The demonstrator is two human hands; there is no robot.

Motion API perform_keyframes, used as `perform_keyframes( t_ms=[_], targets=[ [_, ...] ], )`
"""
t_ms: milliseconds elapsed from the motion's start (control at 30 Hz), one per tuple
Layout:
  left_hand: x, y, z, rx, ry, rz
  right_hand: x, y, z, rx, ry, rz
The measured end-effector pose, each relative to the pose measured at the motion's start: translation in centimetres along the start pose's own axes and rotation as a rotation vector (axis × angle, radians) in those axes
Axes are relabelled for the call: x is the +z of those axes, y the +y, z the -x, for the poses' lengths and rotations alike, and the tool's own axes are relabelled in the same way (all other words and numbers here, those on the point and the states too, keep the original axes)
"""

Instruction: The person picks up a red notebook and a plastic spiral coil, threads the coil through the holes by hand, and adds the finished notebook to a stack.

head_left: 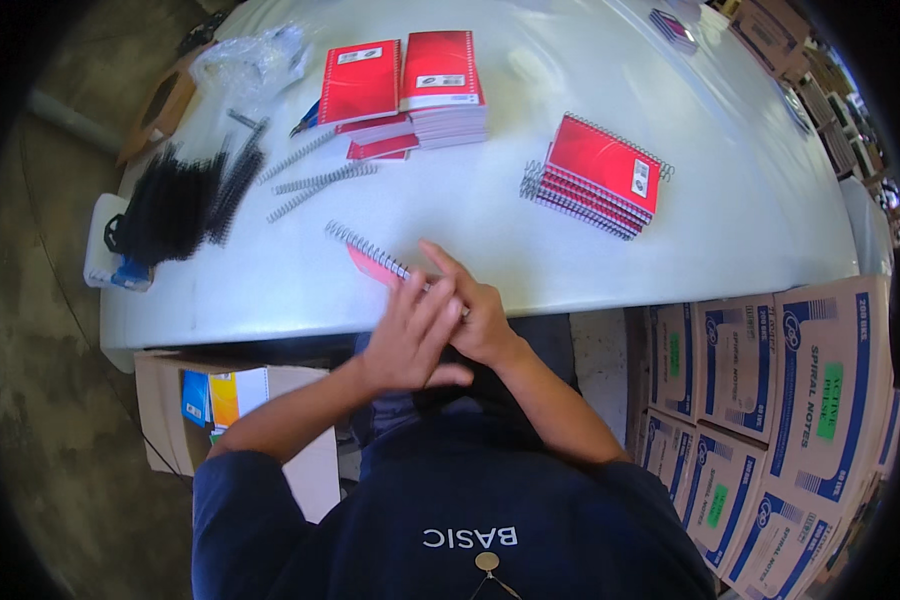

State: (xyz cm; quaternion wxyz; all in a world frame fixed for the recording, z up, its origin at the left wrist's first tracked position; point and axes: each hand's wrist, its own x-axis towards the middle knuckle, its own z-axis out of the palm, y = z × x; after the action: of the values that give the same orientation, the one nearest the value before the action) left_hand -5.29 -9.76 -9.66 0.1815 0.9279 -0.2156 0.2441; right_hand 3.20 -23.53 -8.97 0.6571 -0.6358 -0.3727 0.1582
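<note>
A red notebook (372, 264) is held on edge at the table's near side, its wire coil (355, 240) running along the top and poking out past the far left end. My left hand (410, 335) lies across the coil with its fingers stretched out and thumb apart. Behind the notebook's near end is my right hand (485, 318), gripping it, with the index finger extended; my left fingers partly hide this grip. Loose metal coils (320, 182) lie beyond the notebook. Two piles of red notebooks without coils (448, 125) stand farther back.
A stack of coiled red notebooks (600, 165) sits to the right. At left are a heap of black coils (175, 205) and clear plastic wrap (255, 58). Below the table stand an opened carton (160, 400) on the left and stacked cartons (735, 350) on the right.
</note>
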Motion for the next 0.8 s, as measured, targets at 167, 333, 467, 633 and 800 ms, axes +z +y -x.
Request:
perform_keyframes(
  t_ms=[167, 333, 467, 633, 800],
  targets=[
    [-3.6, 1.1, -4.2, -0.065, -0.073, -0.048, -1.3, -0.3, -0.1, 0.105, 0.018, -0.029],
    [-6.4, 0.0, -8.5, -0.111, -0.246, 0.104, -0.8, -0.2, -0.9, 0.071, 0.133, -0.043],
    [-7.4, 0.1, -9.6, -0.115, -0.254, 0.092, -0.8, -0.2, -1.2, 0.076, 0.130, -0.024],
    [-8.5, -0.5, -10.4, -0.107, -0.372, 0.114, -1.0, -0.9, -1.5, 0.139, 0.072, -0.005],
    [-8.0, 0.3, -10.6, -0.150, -0.350, 0.129, -0.6, -1.4, -1.3, 0.179, 0.105, -0.145]
  ],
)
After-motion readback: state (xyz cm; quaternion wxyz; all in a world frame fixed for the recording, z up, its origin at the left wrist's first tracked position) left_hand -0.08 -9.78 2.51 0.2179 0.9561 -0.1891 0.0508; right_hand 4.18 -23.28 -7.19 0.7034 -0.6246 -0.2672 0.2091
